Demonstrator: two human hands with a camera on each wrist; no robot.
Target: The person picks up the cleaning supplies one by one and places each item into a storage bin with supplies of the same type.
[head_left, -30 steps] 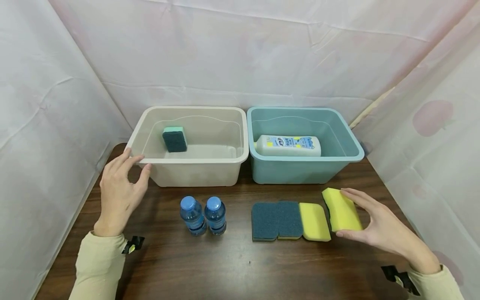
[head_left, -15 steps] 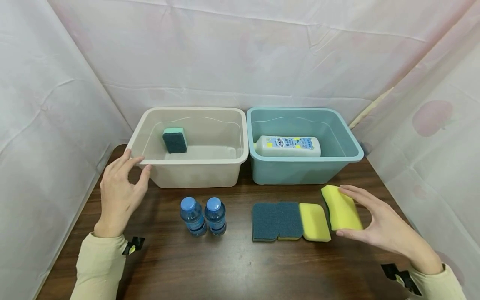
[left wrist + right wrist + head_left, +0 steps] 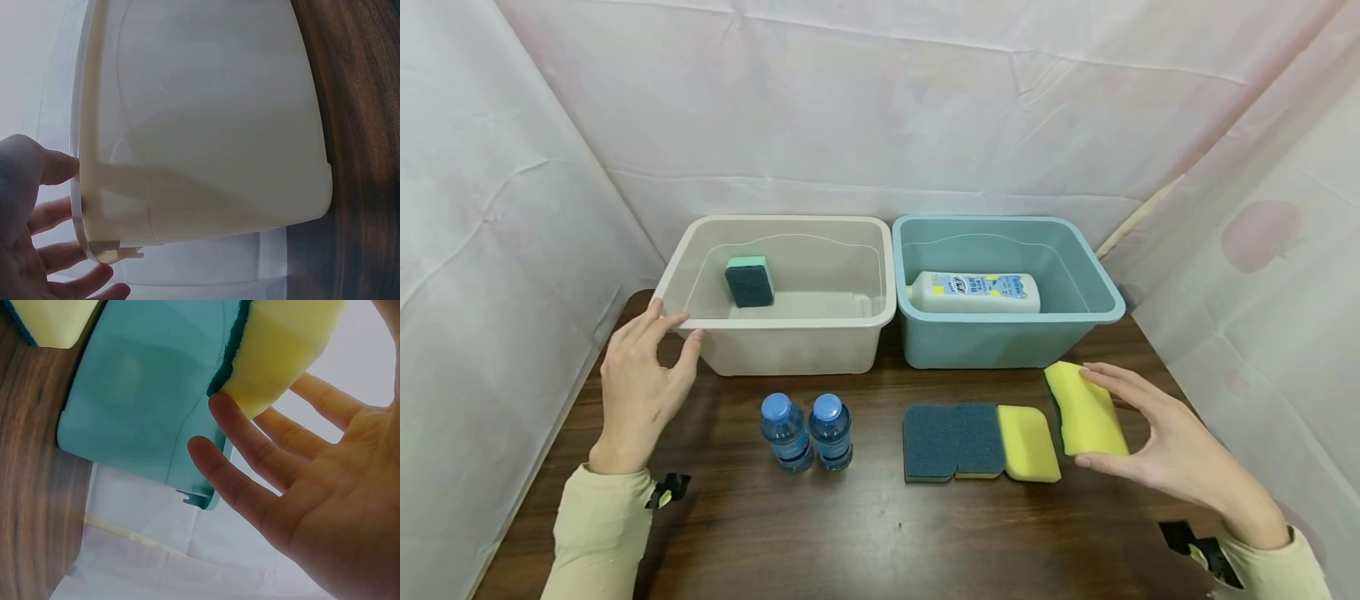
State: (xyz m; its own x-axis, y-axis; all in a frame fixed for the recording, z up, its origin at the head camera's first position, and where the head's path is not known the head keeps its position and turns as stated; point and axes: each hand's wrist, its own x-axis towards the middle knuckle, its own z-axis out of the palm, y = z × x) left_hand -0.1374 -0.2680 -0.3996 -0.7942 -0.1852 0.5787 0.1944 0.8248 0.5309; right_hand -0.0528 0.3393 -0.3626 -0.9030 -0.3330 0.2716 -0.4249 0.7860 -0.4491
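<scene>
My right hand (image 3: 1176, 450) pinches a yellow scrub sponge (image 3: 1086, 410) with a dark green scouring side, thumb at its near end and fingers at its far end. In the right wrist view this sponge (image 3: 281, 353) is tilted up off the table. My left hand (image 3: 643, 375) holds the front left rim of a beige plastic bin (image 3: 790, 346); the left wrist view shows its fingertips (image 3: 61, 167) right at that rim. Left of the held sponge lie a yellow-side-up sponge (image 3: 1028, 444) and two dark-side-up sponges (image 3: 929, 442), in a row.
A green sponge (image 3: 750, 282) leans inside the beige bin. The blue-green bin (image 3: 977, 343) beside it contains a white detergent bottle (image 3: 985, 293). Two small blue-capped water bottles (image 3: 787, 437) stand in front of the beige bin. Pale curtains (image 3: 880, 108) enclose the back and sides.
My right hand has raised the yellow sponge slightly and moved it a little away from the row of sponges. The left hand has stayed at the beige bin's rim.
</scene>
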